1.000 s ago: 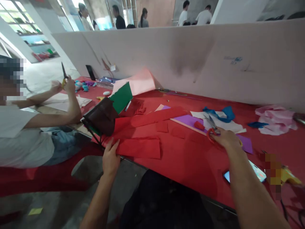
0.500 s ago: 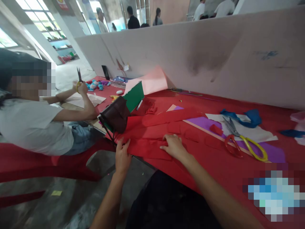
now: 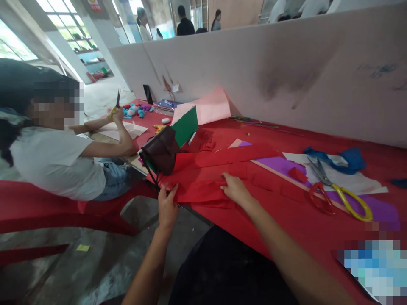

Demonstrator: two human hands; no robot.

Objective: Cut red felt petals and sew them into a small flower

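A folded strip of red cloth (image 3: 200, 192) lies along the near edge of the red-covered table. My left hand (image 3: 168, 207) grips its left end, the thumb on top at the table edge. At the strip's right end is my right hand (image 3: 237, 190), index finger stretched out and thumb apart, the fingertips touching or just over the cloth. Another long red piece (image 3: 235, 156) lies behind the strip. Small red cut pieces (image 3: 262, 180) lie beyond my right hand. Scissors (image 3: 324, 180) with one red and one yellow handle rest open farther right.
A dark brown bag (image 3: 161, 150) stands by my left hand, before a green board (image 3: 186, 127). Purple sheets (image 3: 275, 164) and blue cloth scraps (image 3: 352, 161) lie right. A seated person (image 3: 57, 156) at left holds scissors (image 3: 117, 103). A low wall (image 3: 241, 72) backs the table.
The view has shifted slightly, so things sit farther right. My right index finger has straightened out at the strip's end; my left hand keeps its place on the cloth.
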